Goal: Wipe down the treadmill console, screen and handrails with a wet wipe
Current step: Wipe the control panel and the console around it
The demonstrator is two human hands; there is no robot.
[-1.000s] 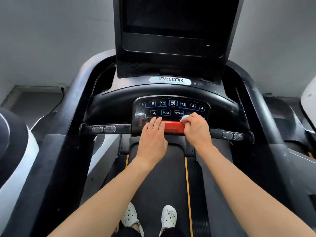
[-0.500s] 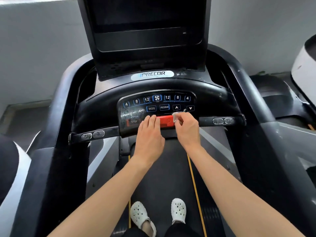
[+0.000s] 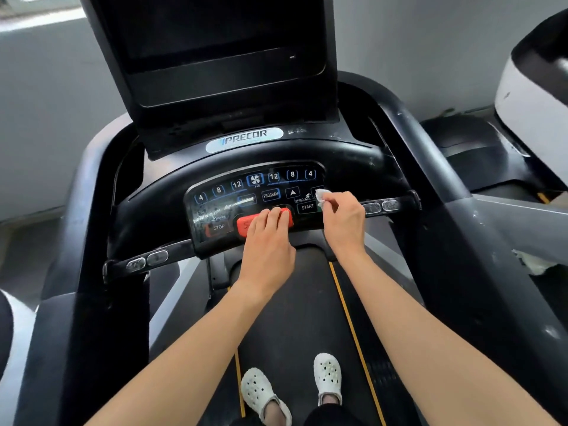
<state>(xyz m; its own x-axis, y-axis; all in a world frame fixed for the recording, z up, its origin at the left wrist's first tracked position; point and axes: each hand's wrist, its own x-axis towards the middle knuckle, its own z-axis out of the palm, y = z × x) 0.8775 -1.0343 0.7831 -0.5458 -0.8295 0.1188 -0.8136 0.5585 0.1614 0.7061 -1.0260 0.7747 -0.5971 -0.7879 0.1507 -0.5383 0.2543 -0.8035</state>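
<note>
**Wipe at the right edge of the button panel**

The right hand [image 3: 344, 222] pinches a small bunched white wet wipe [image 3: 322, 196] between thumb and curled fingers. It holds the wipe against the far right corner of the console's button panel [image 3: 233, 207], just above the START key and beside the speed arrow. The left hand [image 3: 267, 241] lies with its fingers nearly straight across the red stop bar [image 3: 244, 226] at the near edge of the panel — resting on it, gripping nothing. Pale smeared streaks show on the left part of the panel, near the 4 key and above the STOP key.

Beyond the panel sits the PRECOR badge [image 3: 244, 138], and behind that rises the dark screen [image 3: 221, 41]. A handrail bar sticks out on each side of the panel — the left handrail bar [image 3: 147, 259] carries two oval metal pads, and so does the right handrail bar [image 3: 384, 206], just right of the wiping hand.

Near, between the forearms, two white clogs [image 3: 261, 392] stand on the black belt [image 3: 295, 302]. A white-and-black machine [image 3: 528, 96] stands at the far right.
</note>
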